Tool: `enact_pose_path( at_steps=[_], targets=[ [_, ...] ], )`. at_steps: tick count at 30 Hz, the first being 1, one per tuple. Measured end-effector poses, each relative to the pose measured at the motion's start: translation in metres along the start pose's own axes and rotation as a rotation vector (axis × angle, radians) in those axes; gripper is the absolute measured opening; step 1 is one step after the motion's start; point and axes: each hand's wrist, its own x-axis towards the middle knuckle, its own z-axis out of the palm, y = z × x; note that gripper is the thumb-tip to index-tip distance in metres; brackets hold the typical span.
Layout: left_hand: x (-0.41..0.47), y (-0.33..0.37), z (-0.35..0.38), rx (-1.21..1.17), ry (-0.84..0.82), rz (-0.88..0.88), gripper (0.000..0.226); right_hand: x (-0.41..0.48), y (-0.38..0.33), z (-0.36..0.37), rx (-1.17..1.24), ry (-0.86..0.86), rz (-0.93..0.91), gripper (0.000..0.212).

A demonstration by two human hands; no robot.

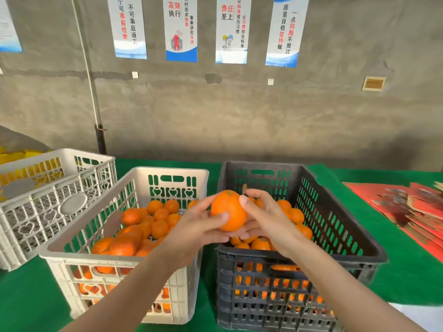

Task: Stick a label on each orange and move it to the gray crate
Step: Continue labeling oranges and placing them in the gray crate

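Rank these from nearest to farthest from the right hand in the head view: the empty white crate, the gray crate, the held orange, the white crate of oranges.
1. held orange, centre, gripped by the right hand.
2. gray crate, just below that hand, right of centre.
3. white crate of oranges, to the left.
4. empty white crate, far left.

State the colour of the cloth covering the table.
The cloth is green, clearest in the head view beside the gray crate.

green table [407, 271] | left white crate [48, 188] | middle white crate [96, 258] | gray crate [263, 295] | red cartons [426, 212]
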Motion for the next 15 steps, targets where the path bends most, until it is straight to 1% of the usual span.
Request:
enact_pose_path(
  at_steps=[1,3,4,5,7,9,11,15],
  targets=[
    [0.001,0.0,0.001,-0.058,0.011,-0.036,0.064,-0.003,-0.002,-0.004,-0.018,-0.005,-0.021,0.05],
    [0.004,-0.002,0.003,-0.225,0.067,-0.1,0.061,-0.007,-0.004,-0.014,-0.049,0.046,-0.11,0.023],
    [0.005,-0.002,0.004,-0.293,0.097,-0.117,0.062,-0.009,-0.005,-0.018,-0.046,0.061,-0.143,0.012],
    [0.005,-0.003,0.005,-0.323,0.114,-0.132,0.065,-0.011,-0.006,-0.022,-0.035,0.045,-0.161,0.008],
    [0.005,-0.005,0.009,-0.317,0.099,-0.144,0.066,-0.017,-0.009,-0.023,-0.049,-0.05,-0.176,0.007],
    [0.005,-0.007,0.012,-0.307,0.056,-0.147,0.059,-0.02,-0.01,-0.021,-0.162,-0.108,-0.222,0.015],
    [0.004,-0.008,0.015,-0.316,0.042,-0.152,0.052,-0.019,-0.01,-0.02,-0.278,-0.104,-0.257,0.02],
    [0.005,-0.009,0.018,-0.286,0.043,-0.153,0.047,-0.015,-0.008,-0.021,-0.398,-0.079,-0.297,0.02]
  ],
)
